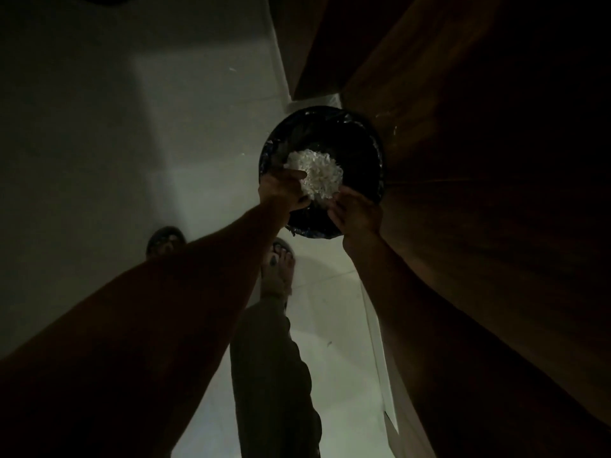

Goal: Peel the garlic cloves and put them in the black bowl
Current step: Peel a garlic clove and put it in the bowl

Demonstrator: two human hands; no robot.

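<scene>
Grip: both hands are holding a white heap of garlic skins (315,171) between them, left hand (284,190) and right hand (355,211) curling their fingers round its sides.
Bin: a round black-lined bin (363,140) is sitting on the floor (132,143), directly beneath the heap.
Feet: two sandalled feet are standing just behind the bin.
Light: dim.

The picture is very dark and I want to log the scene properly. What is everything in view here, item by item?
Bin: one, round, lined with black plastic, on the floor beside the wooden cabinet.
White clump: one, papery, probably garlic skins, held over the bin.
Cabinet: one, brown wood, right side.
Floor: pale tiles.
Sandals: two, dark, on the feet.
Trouser leg: one, dark, bottom centre.
Left hand: grips the clump.
Right hand: pinches the clump.
</scene>
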